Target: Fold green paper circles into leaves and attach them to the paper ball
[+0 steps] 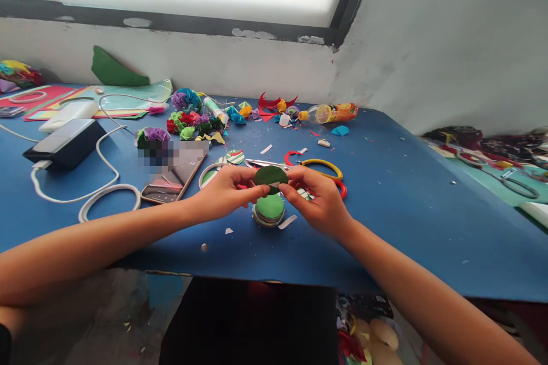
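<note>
Between my two hands is a dark green paper disc [270, 175] with a small white strip [274, 185] on its near face. The fingers of my left hand [233, 188] pinch the disc's left side, thumb toward me. On the right side, my right hand [314, 197] grips it the same way. Just below stands a short stack of round pieces [269, 218], topped by a light green disc [270, 205]. A loose white paper strip [287, 222] lies beside the stack. Behind my hands, scissors with yellow and red handles [323, 168] rest on the table, partly hidden.
A phone [177, 174], a white cable [109, 165] and a dark box [68, 142] lie on the left of the blue table [411, 199]. Crumpled paper flowers [186, 101], a glue stick [215, 110] and an orange-labelled bottle [338, 113] sit along the back.
</note>
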### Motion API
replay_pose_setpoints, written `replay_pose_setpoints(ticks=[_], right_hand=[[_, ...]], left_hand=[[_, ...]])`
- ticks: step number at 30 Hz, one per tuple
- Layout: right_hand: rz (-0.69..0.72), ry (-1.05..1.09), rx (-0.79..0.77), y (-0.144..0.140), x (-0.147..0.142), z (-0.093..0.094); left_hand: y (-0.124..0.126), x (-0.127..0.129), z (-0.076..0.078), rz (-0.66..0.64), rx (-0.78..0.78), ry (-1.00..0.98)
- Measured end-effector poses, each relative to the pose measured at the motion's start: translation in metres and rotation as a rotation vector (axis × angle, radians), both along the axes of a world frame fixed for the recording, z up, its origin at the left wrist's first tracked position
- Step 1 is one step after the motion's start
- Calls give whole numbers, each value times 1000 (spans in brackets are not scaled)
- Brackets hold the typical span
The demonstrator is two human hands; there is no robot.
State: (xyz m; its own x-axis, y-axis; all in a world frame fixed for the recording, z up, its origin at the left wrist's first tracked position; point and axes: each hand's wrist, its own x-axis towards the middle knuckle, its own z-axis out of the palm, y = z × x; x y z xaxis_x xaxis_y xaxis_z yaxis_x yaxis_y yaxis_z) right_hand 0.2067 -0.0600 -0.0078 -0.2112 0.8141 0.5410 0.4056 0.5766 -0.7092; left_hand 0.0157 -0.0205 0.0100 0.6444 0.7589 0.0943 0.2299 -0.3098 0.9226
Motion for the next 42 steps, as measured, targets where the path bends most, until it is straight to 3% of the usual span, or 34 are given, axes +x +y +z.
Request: replay_pose_setpoints(ticks=[12, 18, 23, 32, 42], right_hand=[[-49, -20, 121, -2, 0, -1], [-59, 31, 134, -1, 1, -5], [-54, -88, 189, 0, 2, -2], [24, -183, 153, 4, 3, -1], [12, -177, 159, 3, 2, 2]], left_hand=[[-3, 0, -5, 31, 230, 49], [-3, 0, -11, -52, 469, 87], [-1, -3, -17, -96, 586, 134], [-1, -1, -19, -122, 641, 168], [-3, -2, -19, 3, 650, 204]])
